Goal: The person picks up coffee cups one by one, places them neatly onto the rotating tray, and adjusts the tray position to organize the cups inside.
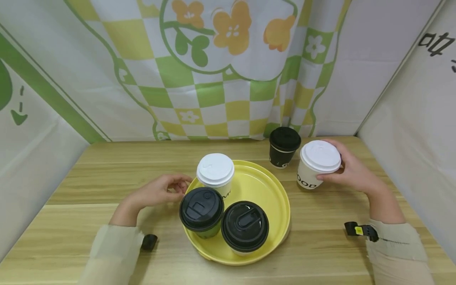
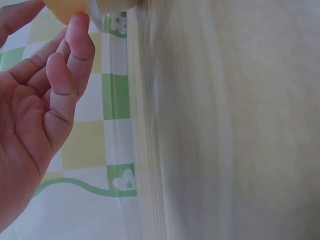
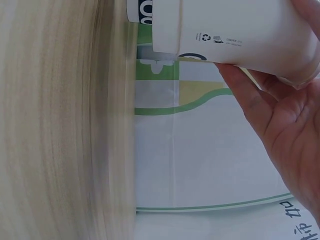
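Observation:
My right hand (image 1: pixel 356 170) grips a white paper cup (image 1: pixel 310 178) with a white lid. Thumb and fingers lie round its side; I cannot tell whether its base touches the table. In the right wrist view the cup (image 3: pixel 235 30) appears sideways. My left hand (image 1: pixel 156 192), loosely bent, touches the left rim of a round yellow tray (image 1: pixel 267 190). The tray (image 2: pixel 62 7) shows at the top of the left wrist view. Upon it stand a white-lidded cup (image 1: pixel 215 170), a green cup with a black lid (image 1: pixel 201 209) and another black-lidded cup (image 1: pixel 245 227).
A small black cup (image 1: pixel 284 146) stands behind the tray, left of the held cup. The wooden table (image 1: pixel 107 170) ends at a checked, flowered curtain (image 1: pixel 210 95), with white walls on both sides. A black wrist camera (image 1: pixel 360 230) sits on the right sleeve.

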Motion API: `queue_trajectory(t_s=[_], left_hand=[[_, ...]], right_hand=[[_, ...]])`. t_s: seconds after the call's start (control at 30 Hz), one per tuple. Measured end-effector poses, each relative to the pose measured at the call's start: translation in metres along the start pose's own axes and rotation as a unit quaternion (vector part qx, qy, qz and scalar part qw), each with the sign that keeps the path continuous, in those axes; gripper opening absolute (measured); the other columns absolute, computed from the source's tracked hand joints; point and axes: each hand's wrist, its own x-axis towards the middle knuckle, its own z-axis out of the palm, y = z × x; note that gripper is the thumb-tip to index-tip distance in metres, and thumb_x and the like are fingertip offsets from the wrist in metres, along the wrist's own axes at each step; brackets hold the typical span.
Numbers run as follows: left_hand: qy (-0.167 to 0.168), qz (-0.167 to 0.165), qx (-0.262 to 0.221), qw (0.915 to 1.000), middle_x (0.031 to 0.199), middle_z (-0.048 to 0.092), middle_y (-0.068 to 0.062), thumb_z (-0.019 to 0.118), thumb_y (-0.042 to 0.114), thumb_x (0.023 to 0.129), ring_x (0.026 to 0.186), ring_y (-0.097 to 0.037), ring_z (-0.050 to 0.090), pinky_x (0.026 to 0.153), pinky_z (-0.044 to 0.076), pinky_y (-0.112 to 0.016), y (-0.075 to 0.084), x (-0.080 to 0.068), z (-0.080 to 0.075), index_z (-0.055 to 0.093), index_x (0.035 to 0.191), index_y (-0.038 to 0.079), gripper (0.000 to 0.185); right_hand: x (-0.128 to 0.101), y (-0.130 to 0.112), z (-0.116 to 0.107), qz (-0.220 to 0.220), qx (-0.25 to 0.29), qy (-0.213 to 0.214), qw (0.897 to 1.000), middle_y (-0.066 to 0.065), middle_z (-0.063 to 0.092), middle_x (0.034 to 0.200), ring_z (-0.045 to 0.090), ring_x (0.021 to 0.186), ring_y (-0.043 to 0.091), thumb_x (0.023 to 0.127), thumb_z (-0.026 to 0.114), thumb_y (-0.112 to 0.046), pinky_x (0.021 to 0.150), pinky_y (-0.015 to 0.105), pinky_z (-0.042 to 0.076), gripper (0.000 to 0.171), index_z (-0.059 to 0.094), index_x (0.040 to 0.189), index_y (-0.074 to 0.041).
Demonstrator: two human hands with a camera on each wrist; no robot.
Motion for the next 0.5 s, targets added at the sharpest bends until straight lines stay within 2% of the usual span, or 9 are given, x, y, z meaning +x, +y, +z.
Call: queue_trajectory(t_s=[0.23, 0.37, 0.5], left_hand=[[0.011, -0.004, 0.007, 0.9999, 0.103, 0.065, -0.009, 0.068, 0.008, 0.088, 0.095, -0.019, 0.060, 0.084, 0.054, -0.028, -0.004, 0.007, -0.001, 0.054, 0.133, -0.008, 0.050], [0.013, -0.015, 0.013, 0.9997, 0.104, 0.065, -0.009, 0.069, 0.012, 0.089, 0.096, -0.020, 0.060, 0.085, 0.053, -0.029, -0.003, 0.010, -0.001, 0.055, 0.135, -0.005, 0.051], [0.014, -0.012, 0.013, 0.9998, 0.106, 0.065, -0.010, 0.069, 0.013, 0.090, 0.097, -0.019, 0.060, 0.085, 0.053, -0.030, -0.002, 0.012, -0.001, 0.054, 0.135, -0.006, 0.051]], right_hand=[[0.000, -0.002, -0.001, -0.007, 0.002, 0.001, 1.000, -0.013, 0.044, 0.134, 0.050, 0.113, -0.004, 0.074, 0.083, 0.003, 0.082, 0.012, 0.051, 0.096, 0.028, 0.152, -0.005], [-0.001, -0.003, -0.002, -0.010, 0.005, 0.001, 1.000, -0.013, 0.044, 0.134, 0.050, 0.114, -0.003, 0.074, 0.083, 0.004, 0.083, 0.012, 0.051, 0.096, 0.028, 0.153, -0.006], [-0.001, -0.004, -0.003, -0.012, 0.007, 0.001, 1.000, -0.013, 0.044, 0.134, 0.050, 0.114, -0.003, 0.074, 0.082, 0.005, 0.083, 0.012, 0.051, 0.096, 0.028, 0.153, -0.008]])
